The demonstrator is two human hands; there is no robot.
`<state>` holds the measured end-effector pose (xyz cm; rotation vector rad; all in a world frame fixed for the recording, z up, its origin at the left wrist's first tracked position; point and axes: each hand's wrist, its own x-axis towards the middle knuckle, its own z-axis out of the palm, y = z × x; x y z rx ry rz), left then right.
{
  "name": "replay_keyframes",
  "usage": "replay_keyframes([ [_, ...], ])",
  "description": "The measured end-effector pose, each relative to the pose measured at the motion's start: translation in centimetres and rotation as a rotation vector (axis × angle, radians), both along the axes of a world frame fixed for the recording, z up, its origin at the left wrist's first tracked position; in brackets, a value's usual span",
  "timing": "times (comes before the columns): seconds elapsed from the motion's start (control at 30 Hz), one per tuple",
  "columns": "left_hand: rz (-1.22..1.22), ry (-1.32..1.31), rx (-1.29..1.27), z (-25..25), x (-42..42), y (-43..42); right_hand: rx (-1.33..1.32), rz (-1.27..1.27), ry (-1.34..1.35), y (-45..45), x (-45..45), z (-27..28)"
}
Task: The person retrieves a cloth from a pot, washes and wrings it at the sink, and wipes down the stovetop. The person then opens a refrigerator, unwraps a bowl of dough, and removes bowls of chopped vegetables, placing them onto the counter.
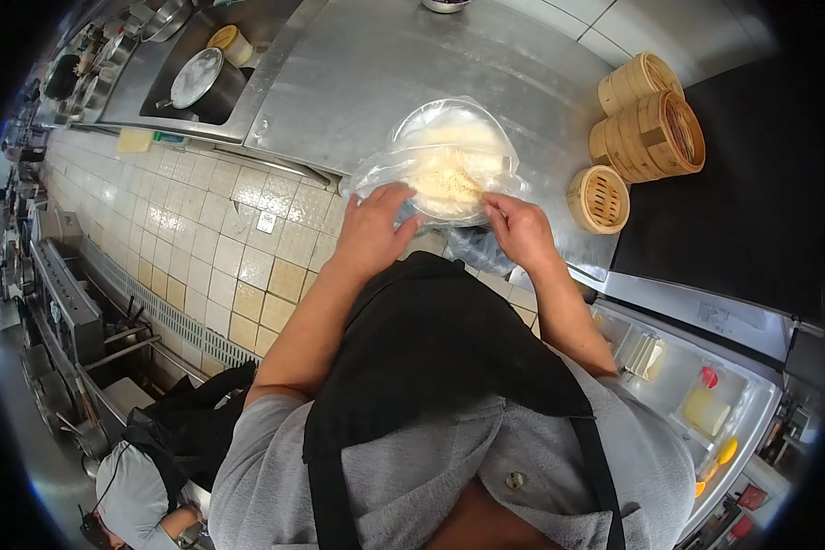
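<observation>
On the steel counter in front of me lies a round white dish [460, 108] with pale yellow, crumbly-looking food [447, 181]. Clear plastic film [376, 172], or a thin bag, lies crumpled over and around it. My left hand [376, 227] rests at the near left edge, fingertips on the plastic, thumb held apart from the fingers. At the near right edge, my right hand [520, 225] is closed, pinching the plastic between thumb and fingers. More loose plastic [478, 249] hangs below the counter's front edge between my hands.
Bamboo steamers [646, 137] stand at the right of the steel counter [330, 82]. To the left, a sink [247, 18] holds a pot [202, 82] and a yellow-lidded tub [230, 44]. Food containers [706, 408] sit at lower right. Another person [137, 486] is at lower left.
</observation>
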<state>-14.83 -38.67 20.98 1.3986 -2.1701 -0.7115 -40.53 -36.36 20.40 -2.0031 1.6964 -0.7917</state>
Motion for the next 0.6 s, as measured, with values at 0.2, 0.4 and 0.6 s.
replay_keyframes([
  [0.2,0.080,-0.096,0.206,-1.2,0.8,0.7,0.223,-0.016,0.012,1.4,-0.7,-1.5],
  [0.4,0.212,0.091,0.404,-3.5,0.4,-0.7,0.749,-0.175,-0.445,0.0,-0.5,-3.9],
  [0.6,0.235,0.483,0.497,-6.2,0.0,-2.5,0.752,-0.398,-1.141,-1.3,1.0,-5.3],
])
